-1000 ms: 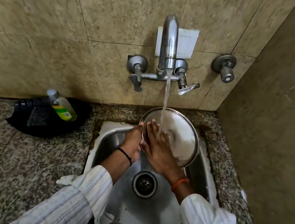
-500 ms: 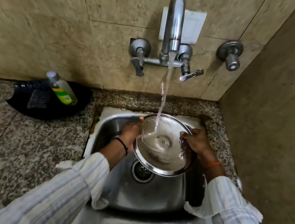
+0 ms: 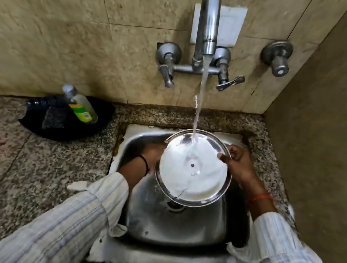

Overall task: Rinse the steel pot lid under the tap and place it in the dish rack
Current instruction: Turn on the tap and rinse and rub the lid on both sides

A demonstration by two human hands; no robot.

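Over the sink (image 3: 209,232) — lid (image 3: 192,178) now flatter, brimming white.

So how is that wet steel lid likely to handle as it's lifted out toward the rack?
The steel lid is probably slippery: tap water sheets across it. It looks thin and rigid, so likely light and unbending. Both hands, left and right, pinch only opposite rim edges, so it could tilt.
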